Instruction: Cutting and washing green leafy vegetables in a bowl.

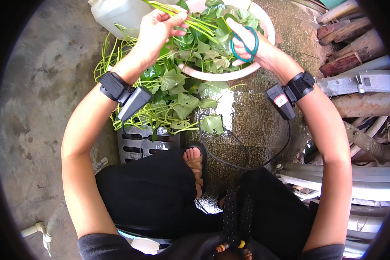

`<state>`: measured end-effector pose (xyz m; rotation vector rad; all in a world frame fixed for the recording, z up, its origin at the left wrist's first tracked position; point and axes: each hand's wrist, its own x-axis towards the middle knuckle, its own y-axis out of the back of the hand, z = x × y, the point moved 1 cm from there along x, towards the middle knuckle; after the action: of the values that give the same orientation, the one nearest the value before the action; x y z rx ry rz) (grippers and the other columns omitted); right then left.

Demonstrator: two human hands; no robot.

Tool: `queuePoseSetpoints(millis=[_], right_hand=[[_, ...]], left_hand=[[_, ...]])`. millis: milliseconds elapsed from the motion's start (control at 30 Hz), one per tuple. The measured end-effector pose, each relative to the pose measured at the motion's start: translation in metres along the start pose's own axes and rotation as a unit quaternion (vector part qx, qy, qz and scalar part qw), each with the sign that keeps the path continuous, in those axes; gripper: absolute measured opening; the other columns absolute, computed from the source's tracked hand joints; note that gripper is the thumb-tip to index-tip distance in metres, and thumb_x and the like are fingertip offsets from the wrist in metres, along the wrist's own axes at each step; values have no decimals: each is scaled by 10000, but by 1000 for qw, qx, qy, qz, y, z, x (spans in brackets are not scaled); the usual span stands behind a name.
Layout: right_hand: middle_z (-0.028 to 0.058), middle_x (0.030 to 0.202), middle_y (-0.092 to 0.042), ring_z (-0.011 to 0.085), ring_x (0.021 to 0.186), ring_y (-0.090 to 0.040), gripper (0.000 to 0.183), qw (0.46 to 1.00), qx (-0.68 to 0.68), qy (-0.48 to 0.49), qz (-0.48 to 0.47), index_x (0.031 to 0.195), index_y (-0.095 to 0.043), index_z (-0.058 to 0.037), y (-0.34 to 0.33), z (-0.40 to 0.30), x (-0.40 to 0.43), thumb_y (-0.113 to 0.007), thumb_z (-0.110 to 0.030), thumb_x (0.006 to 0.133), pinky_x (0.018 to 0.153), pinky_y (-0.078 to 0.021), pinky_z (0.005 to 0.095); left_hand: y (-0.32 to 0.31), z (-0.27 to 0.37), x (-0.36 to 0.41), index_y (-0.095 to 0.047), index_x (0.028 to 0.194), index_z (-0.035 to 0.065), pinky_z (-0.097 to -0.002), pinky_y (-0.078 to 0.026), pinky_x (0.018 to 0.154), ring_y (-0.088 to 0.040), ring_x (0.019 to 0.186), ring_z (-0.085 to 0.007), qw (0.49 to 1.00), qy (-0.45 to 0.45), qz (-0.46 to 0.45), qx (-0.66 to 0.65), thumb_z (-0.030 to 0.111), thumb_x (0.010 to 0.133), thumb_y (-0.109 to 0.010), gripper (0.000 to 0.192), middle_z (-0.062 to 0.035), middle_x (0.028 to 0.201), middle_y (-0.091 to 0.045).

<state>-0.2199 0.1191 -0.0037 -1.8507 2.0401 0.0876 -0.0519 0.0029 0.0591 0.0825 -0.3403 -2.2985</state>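
Note:
Several green leaf stems [200, 26] are pinched in my left hand [164, 24] above the rim of a round pinkish-white basin [229, 76]. My right hand [247, 39] holds scissors by their teal handles [256, 45] over the basin's right part; the blades cannot be made out. Leafy green cuttings [211, 53] fill the basin. A heap of long-stemmed leafy greens [172, 87] lies to the left of and below it, partly under my left forearm. One holed leaf [212, 124] rests at the heap's lower right edge.
Under the heap is a slotted grey plastic surface [133, 149]. A translucent white jug [117, 16] stands upper left. Firewood [354, 35] and metal pieces [373, 81] are stacked along the right. A black cable [227, 164] loops between my wrist devices, above wet ground [253, 130]. A pipe [45, 232] lies lower left.

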Motion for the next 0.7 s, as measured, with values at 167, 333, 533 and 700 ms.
queuePoseSetpoints(millis=[167,333,533,700], right_hand=[[-43,499,-383,85,436,-383,517,989,37,-74,-121,522,-395,-144,25,10,1,-408,-618,728,624,-455,289],[147,1121,-474,246,959,-506,593,967,191,42,-162,1176,-369,-31,18,-2,-7,-550,-397,746,753,-473,370],[156,1086,-476,241,970,-479,508,953,202,67,-214,1073,-426,3,15,-33,-15,-572,-347,735,782,-451,384],[174,1104,-460,259,997,-464,567,959,150,82,-225,1089,-419,-1,18,-32,-16,-571,-404,720,772,-458,382]], left_hand=[[8,12,-3,-505,850,38,-212,-422,485,-494,539,-110,996,20,79,36,108,787,-481,97,-20,657,-500],[101,-34,34,-532,880,38,-246,-457,630,-535,737,-108,964,24,241,107,149,747,-574,179,-31,812,-557],[165,-67,47,-492,911,27,-293,-422,667,-485,828,-155,865,69,239,435,212,676,-594,316,-68,855,-500],[106,-42,38,-443,980,28,-318,-380,746,-436,897,-190,825,-139,245,490,112,675,-525,328,-99,925,-449]])
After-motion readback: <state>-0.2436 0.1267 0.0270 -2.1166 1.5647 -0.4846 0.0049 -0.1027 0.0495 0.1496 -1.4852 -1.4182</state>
